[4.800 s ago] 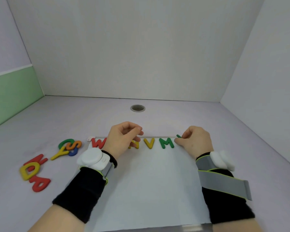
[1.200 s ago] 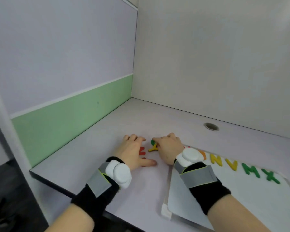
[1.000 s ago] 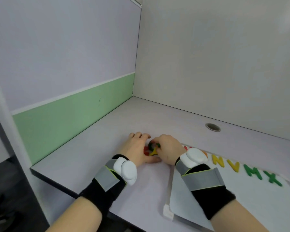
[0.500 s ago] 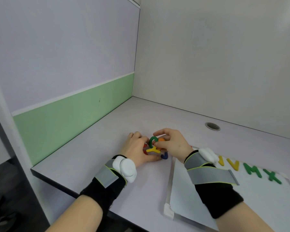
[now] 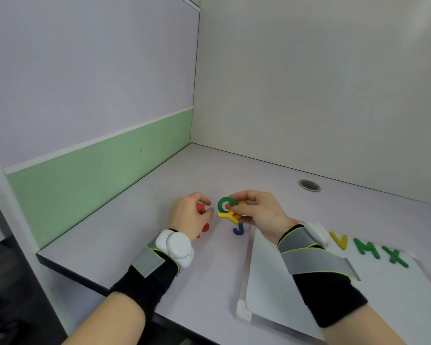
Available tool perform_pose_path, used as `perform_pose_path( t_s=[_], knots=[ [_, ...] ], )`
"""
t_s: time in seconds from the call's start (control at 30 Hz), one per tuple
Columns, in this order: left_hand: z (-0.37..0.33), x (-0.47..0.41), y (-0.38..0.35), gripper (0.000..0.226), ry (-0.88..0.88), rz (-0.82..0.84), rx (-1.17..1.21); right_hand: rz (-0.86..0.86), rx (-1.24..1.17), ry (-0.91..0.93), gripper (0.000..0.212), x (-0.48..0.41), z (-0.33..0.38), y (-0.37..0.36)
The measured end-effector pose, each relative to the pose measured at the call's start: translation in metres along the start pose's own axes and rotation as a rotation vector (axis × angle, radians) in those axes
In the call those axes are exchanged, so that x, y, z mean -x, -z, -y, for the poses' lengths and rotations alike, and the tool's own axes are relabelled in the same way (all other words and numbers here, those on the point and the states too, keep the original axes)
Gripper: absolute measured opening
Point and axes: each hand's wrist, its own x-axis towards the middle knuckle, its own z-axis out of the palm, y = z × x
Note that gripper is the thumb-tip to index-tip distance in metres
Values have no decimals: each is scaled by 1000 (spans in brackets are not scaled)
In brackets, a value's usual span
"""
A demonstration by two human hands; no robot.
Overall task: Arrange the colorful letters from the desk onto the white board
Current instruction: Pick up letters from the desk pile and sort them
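Above the bench (image 5: 159, 195), near its left part, both hands work close together. The right hand (image 5: 261, 212) is closed on a small bunch of letters: a green C (image 5: 225, 204), a yellow Y (image 5: 230, 216) under it, and something orange (image 5: 239, 215) mostly hidden by the fingers. The left hand (image 5: 189, 217) is curled around a red letter (image 5: 200, 208); which letter it is cannot be told. Another red letter (image 5: 205, 227) lies on the bench partly under this hand, and a blue J (image 5: 239, 229) lies just beside the left edge of the white board (image 5: 296, 300). On the far side of the board a yellow V (image 5: 340, 241), a green M (image 5: 366, 247) and a green X (image 5: 394, 256) stand in one row. Both wrists wear black bands with grey straps.
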Motion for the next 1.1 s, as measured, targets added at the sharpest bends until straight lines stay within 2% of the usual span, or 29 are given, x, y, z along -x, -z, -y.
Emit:
perform_pose_path(
  t_s=[0.13, 0.2, 0.33, 0.5, 0.6, 0.73, 0.93, 1.03, 1.1],
  knots=[
    [0, -2, 2, 8, -4, -74, 157, 66, -58, 2, 18, 1, 1, -7],
    [3, -5, 2, 15, -29, -100, 199, 88, -46, 11, 19, 1, 1, -12],
    [-2, -4, 4, 32, 23, -36, 318, 109, -19, 25, 18, 1, 1, -22],
    [-8, 0, 5, 54, 150, 109, 438, 46, -79, 48, 20, -2, 2, -33],
    [-10, 5, 5, 42, 110, 154, 409, -30, -116, 72, 24, -4, 3, -37],
    [-12, 7, 4, 28, 37, 133, 313, -109, -46, 102, 14, -5, 1, -38],
    [-7, 1, 3, 12, 38, 97, 357, -104, -332, 2, 14, -9, 2, -32],
    [0, -3, 2, 5, 4, 51, 382, -159, -246, 4, 13, -13, 2, -28],
    [3, -4, 2, 6, -2, 14, 418, -238, -37, 36, 11, -16, -2, -22]
  ],
)
